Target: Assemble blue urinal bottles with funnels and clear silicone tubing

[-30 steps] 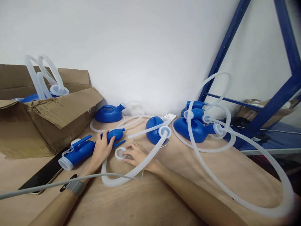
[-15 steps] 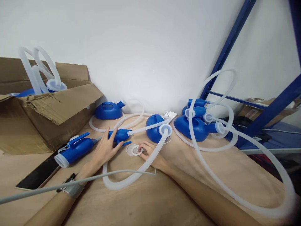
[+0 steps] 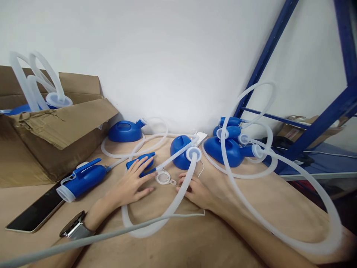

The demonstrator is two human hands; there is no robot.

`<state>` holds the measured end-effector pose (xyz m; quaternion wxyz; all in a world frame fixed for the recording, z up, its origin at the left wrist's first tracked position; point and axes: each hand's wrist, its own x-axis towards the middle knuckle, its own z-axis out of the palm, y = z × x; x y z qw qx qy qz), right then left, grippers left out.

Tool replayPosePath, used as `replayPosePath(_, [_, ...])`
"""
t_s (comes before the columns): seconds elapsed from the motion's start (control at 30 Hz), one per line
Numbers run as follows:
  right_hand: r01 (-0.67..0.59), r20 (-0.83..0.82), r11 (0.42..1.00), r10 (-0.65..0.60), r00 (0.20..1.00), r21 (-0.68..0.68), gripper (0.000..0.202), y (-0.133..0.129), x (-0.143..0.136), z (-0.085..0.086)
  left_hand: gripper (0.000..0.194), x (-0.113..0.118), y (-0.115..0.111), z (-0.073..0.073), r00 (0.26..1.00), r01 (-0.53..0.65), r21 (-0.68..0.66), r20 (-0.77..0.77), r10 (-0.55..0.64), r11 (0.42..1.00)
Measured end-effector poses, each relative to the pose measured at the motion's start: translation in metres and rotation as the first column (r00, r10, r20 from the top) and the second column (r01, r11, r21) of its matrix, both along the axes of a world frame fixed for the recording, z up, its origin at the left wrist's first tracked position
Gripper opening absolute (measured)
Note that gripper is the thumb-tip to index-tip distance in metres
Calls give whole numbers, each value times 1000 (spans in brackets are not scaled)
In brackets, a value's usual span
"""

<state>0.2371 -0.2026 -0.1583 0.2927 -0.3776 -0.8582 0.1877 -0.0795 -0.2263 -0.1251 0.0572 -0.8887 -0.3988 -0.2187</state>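
My left hand (image 3: 132, 184) lies with spread fingers, its fingertips over a small blue bottle (image 3: 145, 162) on its side. Right of that hand, a clear ring-shaped cap (image 3: 163, 177) with a tab rests on the table. My right hand (image 3: 196, 190) has curled fingers behind a thick translucent hose (image 3: 182, 197); whether it holds anything is hidden. That hose runs from the white collar of a round blue container (image 3: 180, 150). Left of my left hand lies a blue bottle with a handle (image 3: 90, 180).
A cardboard box (image 3: 75, 130) with hoses and blue containers stands at left. A black phone (image 3: 37, 208) lies before it. Blue containers (image 3: 227, 152) with looping hoses sit at right, near a blue metal rack (image 3: 315, 128). A grey cable (image 3: 111, 236) crosses the foreground.
My right hand has moved right, away from the clear ring cap, which now lies free. My left hand has shifted right and nearer, over the small bottle. The view has turned slightly.
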Motion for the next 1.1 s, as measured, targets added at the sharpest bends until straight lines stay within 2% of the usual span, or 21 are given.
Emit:
replayPosePath(0.1, [47,-51,997,-44,998,65,11,-8,18,11,45,6,-2,-7,999,52,-36,-13,-52,998])
replayPosePath(0.17, [157,-135,973,-135,982,167,14,-10,29,21,43,8,-1,-11,998,62,-59,-23,-64,996])
replayPosePath(0.23, [317,-288,910,-238,928,268,17,-5,38,34,38,7,0,-14,999,43,-58,-25,-45,997])
replayPosePath(0.3, [414,-398,853,-276,875,318,22,6,44,50,34,6,1,-15,999,5,-54,-31,-7,999])
replayPosePath(0.33, [408,-396,852,-268,878,327,36,13,45,59,34,5,2,-16,999,-18,-54,-33,16,998])
replayPosePath(0.4, [310,-288,902,-224,931,301,67,28,43,74,32,3,5,-18,998,-63,-62,-28,62,996])
replayPosePath(0.47, [216,-199,951,-172,965,222,71,41,36,82,31,1,7,-19,994,-105,-71,-19,104,992])
replayPosePath(0.53, [189,-227,970,-153,962,150,58,51,26,80,29,-4,11,-21,991,-136,-60,-13,135,989])
replayPosePath(0.6, [206,-321,973,-164,933,102,52,56,13,72,27,-11,16,-23,986,-167,-29,-7,167,986])
replayPosePath(0.7, [236,-396,970,-194,897,62,66,55,-3,57,33,-21,24,-22,976,-215,-6,-19,215,977])
replayPosePath(0.8, [196,-322,980,-176,930,31,93,47,-11,53,35,-22,29,-8,964,-266,-34,-7,265,963])
replayPosePath(0.87, [81,-220,997,-76,973,15,104,44,-13,59,30,-15,29,12,959,-276,-57,56,279,960])
replayPosePath(0.93, [-44,-131,999,46,990,21,101,46,-13,67,34,-3,24,36,948,-283,-50,136,288,958])
replayPosePath(1.0, [-120,-78,991,125,989,60,85,51,-15,77,33,10,18,59,943,-277,-31,184,277,960])
replayPosePath(1.07, [-154,-50,982,160,986,113,72,59,-20,85,34,22,14,75,955,-262,72,161,248,962])
replayPosePath(1.1, [-159,-38,978,165,986,136,70,63,-23,87,35,27,14,80,972,-217,112,116,204,970])
